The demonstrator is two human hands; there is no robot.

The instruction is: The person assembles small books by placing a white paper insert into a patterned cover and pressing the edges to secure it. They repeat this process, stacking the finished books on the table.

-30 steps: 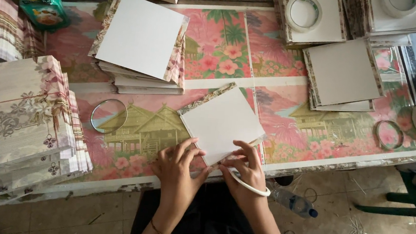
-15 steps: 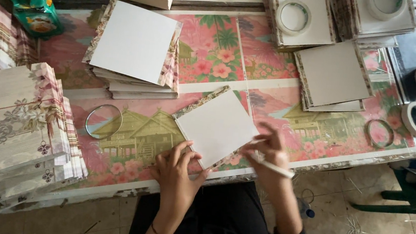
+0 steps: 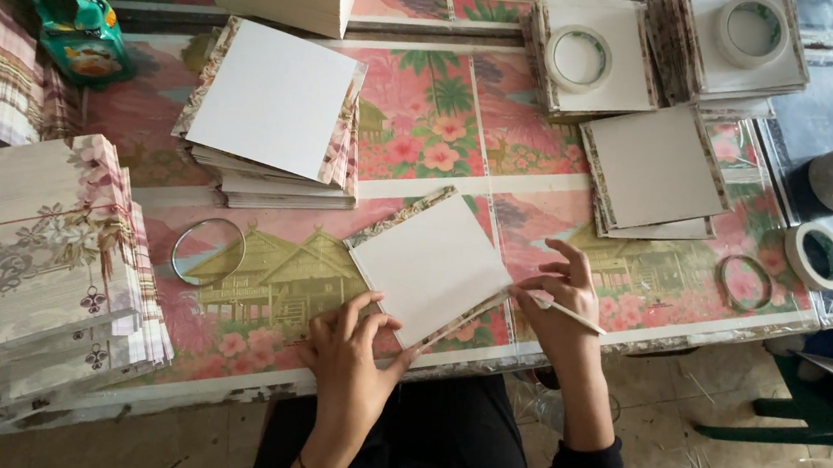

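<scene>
On the near edge of the long table covered in pink floral printed paper [image 3: 427,114], a square white card panel with a patterned paper border [image 3: 431,267] is laid flat, turned so that its corners point away, toward the person, left and right like a diamond. Being square, it has no clear long axis; its bordered edge runs from lower left to upper right. The panel is judged light, stiff and smooth, likely to slide on the glossy paper, so it is best pinned flat or pinched at an edge. The left hand [image 3: 352,344] is spread open, fingertips pressed at the near corner. The right hand [image 3: 561,302] is closed around a thin white strip [image 3: 568,315] beside the right corner. A clear ring of tape [image 3: 207,251] lies to the left.
</scene>
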